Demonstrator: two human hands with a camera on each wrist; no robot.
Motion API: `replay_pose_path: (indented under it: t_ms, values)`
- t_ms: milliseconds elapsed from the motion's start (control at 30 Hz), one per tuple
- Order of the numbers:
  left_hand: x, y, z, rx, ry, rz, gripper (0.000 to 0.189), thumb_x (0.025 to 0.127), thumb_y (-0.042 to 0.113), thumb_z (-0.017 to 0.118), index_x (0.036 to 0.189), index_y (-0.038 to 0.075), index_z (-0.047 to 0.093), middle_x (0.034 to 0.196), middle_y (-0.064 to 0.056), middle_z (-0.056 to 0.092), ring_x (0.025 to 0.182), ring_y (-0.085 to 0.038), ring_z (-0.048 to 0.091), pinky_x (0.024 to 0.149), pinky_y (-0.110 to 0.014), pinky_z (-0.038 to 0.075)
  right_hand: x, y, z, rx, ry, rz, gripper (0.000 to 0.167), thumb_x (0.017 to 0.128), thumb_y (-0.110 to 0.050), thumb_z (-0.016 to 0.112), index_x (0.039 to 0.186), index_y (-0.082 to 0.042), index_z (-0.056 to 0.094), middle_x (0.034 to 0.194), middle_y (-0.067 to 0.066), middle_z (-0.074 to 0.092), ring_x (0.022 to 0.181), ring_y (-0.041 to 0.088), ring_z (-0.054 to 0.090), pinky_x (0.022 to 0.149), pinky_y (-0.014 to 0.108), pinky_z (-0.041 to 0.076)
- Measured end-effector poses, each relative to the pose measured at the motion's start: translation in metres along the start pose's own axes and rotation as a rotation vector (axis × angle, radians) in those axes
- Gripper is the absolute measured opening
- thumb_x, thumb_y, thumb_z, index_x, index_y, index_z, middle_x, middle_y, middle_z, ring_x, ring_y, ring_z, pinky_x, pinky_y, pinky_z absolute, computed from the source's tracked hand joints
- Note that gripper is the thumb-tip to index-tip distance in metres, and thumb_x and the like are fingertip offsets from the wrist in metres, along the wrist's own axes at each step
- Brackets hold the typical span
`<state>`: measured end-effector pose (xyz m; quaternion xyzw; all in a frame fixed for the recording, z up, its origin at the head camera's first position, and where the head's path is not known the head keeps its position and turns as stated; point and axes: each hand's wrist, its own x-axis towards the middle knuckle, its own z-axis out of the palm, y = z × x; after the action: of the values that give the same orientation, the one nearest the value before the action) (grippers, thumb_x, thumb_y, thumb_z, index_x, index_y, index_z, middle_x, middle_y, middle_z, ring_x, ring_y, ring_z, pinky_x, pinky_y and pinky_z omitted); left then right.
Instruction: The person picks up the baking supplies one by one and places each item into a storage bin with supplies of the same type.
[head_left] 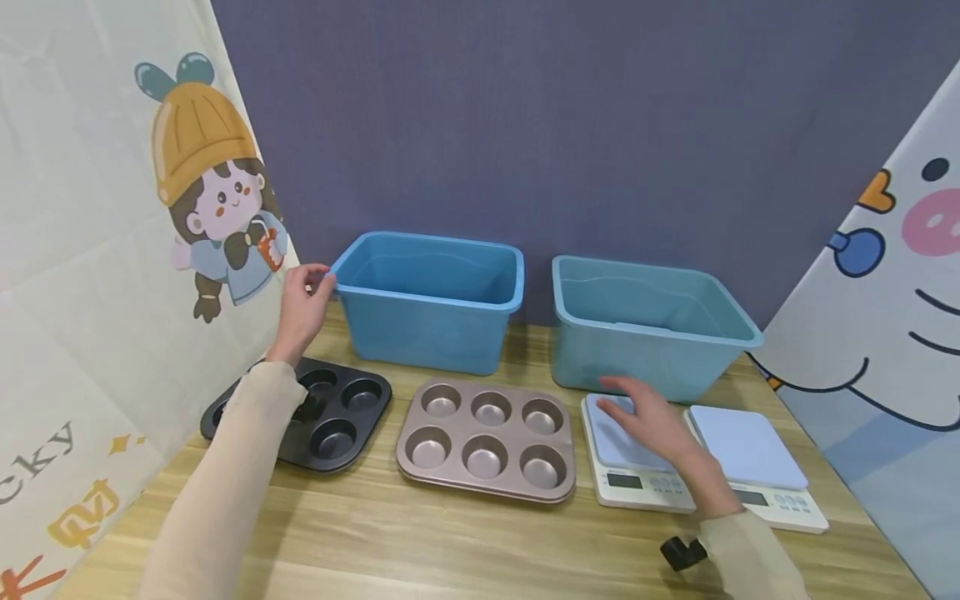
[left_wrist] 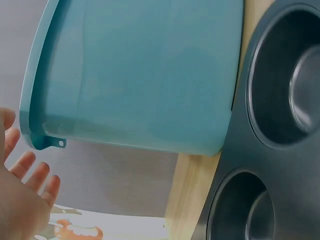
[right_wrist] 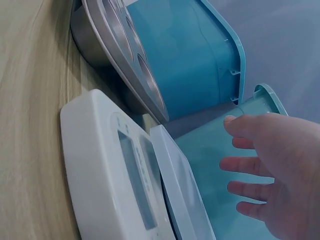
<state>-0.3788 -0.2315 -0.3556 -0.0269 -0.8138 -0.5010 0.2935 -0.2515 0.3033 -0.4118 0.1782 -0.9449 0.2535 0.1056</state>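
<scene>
My left hand [head_left: 302,310] is at the near left corner of the blue plastic bin [head_left: 427,329], its fingertips right at the rim. The left wrist view shows those fingers [left_wrist: 39,176] spread and loosely bent beside the bin's lip. Over the left white kitchen scale [head_left: 617,433] hovers my right hand [head_left: 651,418], in front of the paler teal bin [head_left: 637,358]. Its fingers [right_wrist: 247,165] are extended and apart, with nothing held. Below my left forearm lies a dark muffin tin [head_left: 333,437], partly covered by the sleeve.
A rose-brown muffin tin [head_left: 486,442] with six cups sits mid-table. Another white scale [head_left: 750,450] stands at the right, partly behind my right wrist. A dark wall [head_left: 540,125] rises behind the bins, and printed cartoon sheets flank both sides of the wooden table [head_left: 420,542].
</scene>
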Motion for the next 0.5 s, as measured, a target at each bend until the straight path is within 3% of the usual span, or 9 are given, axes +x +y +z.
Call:
replay_pose_path:
  t_ms: [233,367,500]
  values:
    - [0.007,-0.007,0.005,-0.057,-0.070,-0.097,0.045,0.102,0.033,0.051,0.133,0.001,0.053,0.131,-0.019,0.044,0.109,-0.020,0.047,0.091,-0.026,0.039,0.006,-0.008,0.005,-0.001,0.009,-0.029,0.042,0.099,-0.027,0.062,0.133,-0.002,0.059,0.131,0.018,0.062,0.123,0.039,0.056,0.099,0.056,0.045]
    - [0.008,-0.007,0.005,-0.084,-0.109,-0.122,0.049,0.103,0.038,0.049,0.138,0.005,0.051,0.112,-0.007,0.046,0.093,-0.010,0.043,0.082,-0.024,0.036,0.009,-0.012,0.006,0.013,-0.003,-0.025,0.042,0.099,-0.026,0.062,0.133,-0.002,0.058,0.132,0.017,0.062,0.124,0.039,0.056,0.099,0.056,0.045]
    - [0.008,-0.009,0.006,-0.130,-0.135,-0.138,0.051,0.103,0.041,0.047,0.142,0.007,0.047,0.096,-0.001,0.040,0.084,-0.010,0.040,0.077,-0.026,0.035,0.011,-0.014,0.007,0.022,-0.016,-0.010,0.043,0.099,-0.028,0.062,0.133,-0.003,0.059,0.133,0.016,0.062,0.125,0.038,0.055,0.100,0.055,0.045]
